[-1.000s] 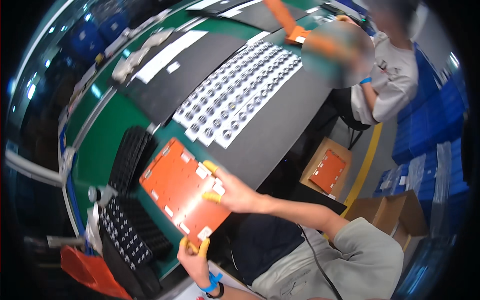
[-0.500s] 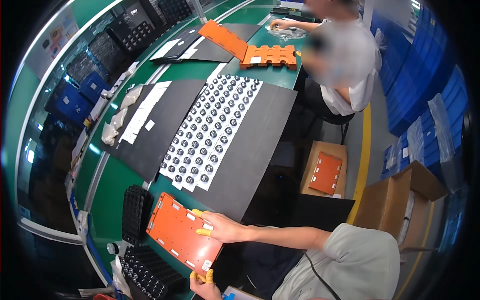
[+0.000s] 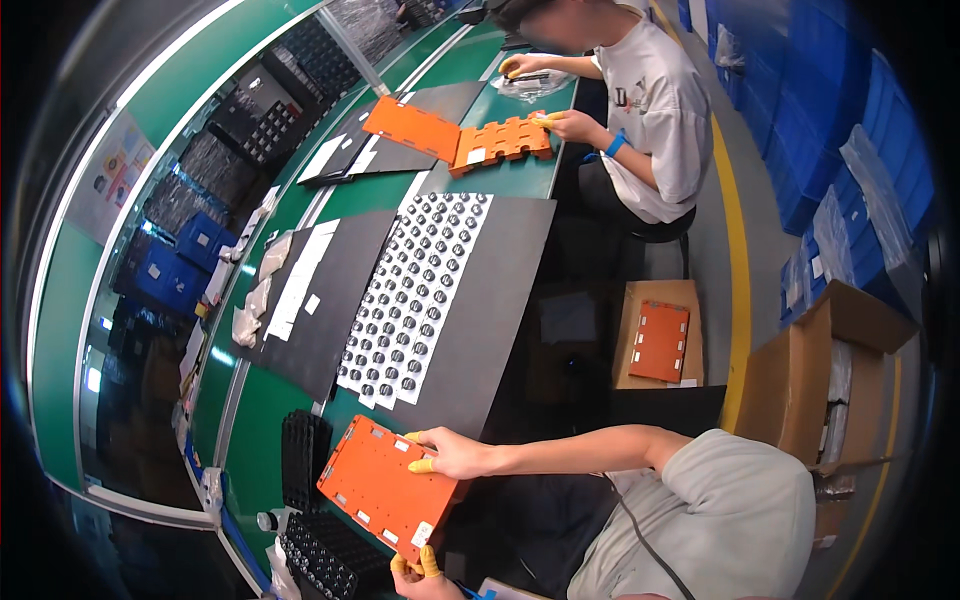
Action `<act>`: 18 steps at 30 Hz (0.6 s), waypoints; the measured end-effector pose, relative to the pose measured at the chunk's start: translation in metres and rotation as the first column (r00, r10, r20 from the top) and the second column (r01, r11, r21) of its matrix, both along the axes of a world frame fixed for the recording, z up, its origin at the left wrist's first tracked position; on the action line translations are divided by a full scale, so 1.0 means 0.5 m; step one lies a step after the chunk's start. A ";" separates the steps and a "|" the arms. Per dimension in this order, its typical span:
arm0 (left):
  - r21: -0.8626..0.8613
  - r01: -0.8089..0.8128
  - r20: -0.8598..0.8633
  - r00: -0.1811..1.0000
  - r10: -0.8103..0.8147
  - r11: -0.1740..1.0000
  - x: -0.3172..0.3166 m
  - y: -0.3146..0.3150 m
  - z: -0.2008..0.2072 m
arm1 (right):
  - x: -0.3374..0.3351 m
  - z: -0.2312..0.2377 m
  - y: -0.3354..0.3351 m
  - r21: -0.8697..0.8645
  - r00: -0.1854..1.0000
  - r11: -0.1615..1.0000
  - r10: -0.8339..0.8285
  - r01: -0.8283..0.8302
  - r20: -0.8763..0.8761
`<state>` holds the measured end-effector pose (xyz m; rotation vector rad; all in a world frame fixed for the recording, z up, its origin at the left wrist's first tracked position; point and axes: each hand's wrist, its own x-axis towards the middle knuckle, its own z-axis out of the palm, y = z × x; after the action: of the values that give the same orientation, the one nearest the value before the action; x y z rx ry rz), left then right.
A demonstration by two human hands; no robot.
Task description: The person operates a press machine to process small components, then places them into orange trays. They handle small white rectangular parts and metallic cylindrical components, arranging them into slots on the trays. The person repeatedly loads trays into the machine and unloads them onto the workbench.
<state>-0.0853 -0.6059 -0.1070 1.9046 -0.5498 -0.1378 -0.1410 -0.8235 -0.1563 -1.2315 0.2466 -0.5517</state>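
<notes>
An orange flat rectangular panel (image 3: 385, 485) with white pads along its edges and a white label is held tilted over the near end of the green table. My right hand (image 3: 455, 455) grips its upper right edge, yellow finger covers on the thumb and a finger. At the panel's lower corner, beside the label, my left hand (image 3: 428, 578) pinches the edge, also with yellow finger covers. Next to the panel lie a black ribbed tray (image 3: 303, 460) and a black tray of round cells (image 3: 325, 560). The panel's underside is hidden.
White strips of round black knobs (image 3: 410, 300) lie on a dark mat (image 3: 490, 300). A co-worker's hand (image 3: 570, 126) touches an orange slotted tray (image 3: 505, 143) farther off. At right are an open cardboard box (image 3: 800, 390) and a carton holding another orange panel (image 3: 660, 340).
The view has shifted, so the table appears lower and turned. Both my hands keep hold of the orange panel. The co-worker's near hand now shows at the slotted tray.
</notes>
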 end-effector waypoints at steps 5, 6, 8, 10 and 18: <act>-0.102 0.048 0.154 0.988 -0.032 0.994 -0.059 0.023 0.006 | -0.082 0.034 0.014 0.092 0.999 0.996 0.010 -0.014 0.041; -0.118 0.061 0.172 0.984 -0.040 0.991 -0.069 0.029 0.002 | -0.094 0.029 0.018 0.128 0.999 0.992 0.014 -0.020 0.050; -0.267 0.125 0.122 0.988 -0.095 0.955 -0.103 0.028 0.011 | -0.113 0.015 0.029 0.169 0.995 0.985 0.031 -0.046 0.090; -0.304 0.107 0.116 0.990 -0.075 0.947 -0.133 0.037 0.021 | -0.135 0.029 0.047 0.201 0.990 0.978 0.024 -0.052 0.142; -0.459 0.354 0.430 0.891 -0.144 0.815 -0.112 0.062 -0.007 | -0.183 0.119 0.064 0.134 0.988 0.980 0.144 -0.149 0.047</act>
<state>-0.1415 -0.5751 -0.1107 1.3045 -0.9981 0.2026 -0.2326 -0.7917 -0.0968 -1.0955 0.1581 -0.4223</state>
